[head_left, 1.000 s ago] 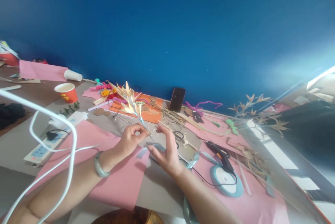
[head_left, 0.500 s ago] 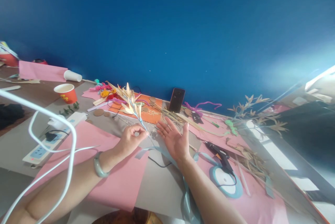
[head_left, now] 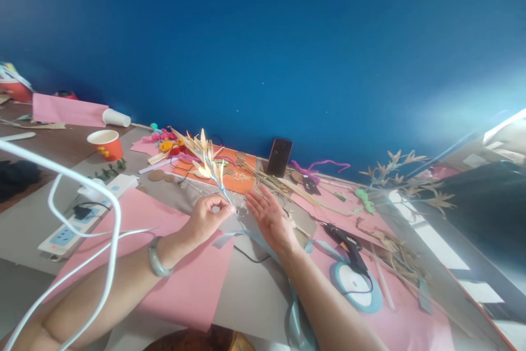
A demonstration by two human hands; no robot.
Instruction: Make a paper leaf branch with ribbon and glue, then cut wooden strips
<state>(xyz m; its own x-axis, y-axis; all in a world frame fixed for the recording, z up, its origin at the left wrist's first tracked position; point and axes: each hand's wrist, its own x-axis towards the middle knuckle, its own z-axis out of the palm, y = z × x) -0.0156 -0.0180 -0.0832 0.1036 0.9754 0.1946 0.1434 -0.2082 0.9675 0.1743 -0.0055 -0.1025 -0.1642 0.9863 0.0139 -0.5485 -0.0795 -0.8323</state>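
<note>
Between the thumb and forefinger of my left hand, pinched shut, is the stem of a spray of pale dried husk flowers. Light blue wrapping runs down that stem, and the blossoms point up and away from me. My right hand is just right of the stem, apart from it, open with the palm turned up and the fingers stretched out. Its thumb lies in over the palm. A light blue ribbon trails beneath my right forearm. Its roll rests on pink paper at the right.
A black glue gun lies right of my right arm. A phone leans on the blue wall. At left are a power strip, a paper cup and a white cable crossing the foreground. Another flower spray stands at right.
The thumb of my right hand has folded from spread out to in over the palm. My left hand still pinches the stem in nearly the same place.
</note>
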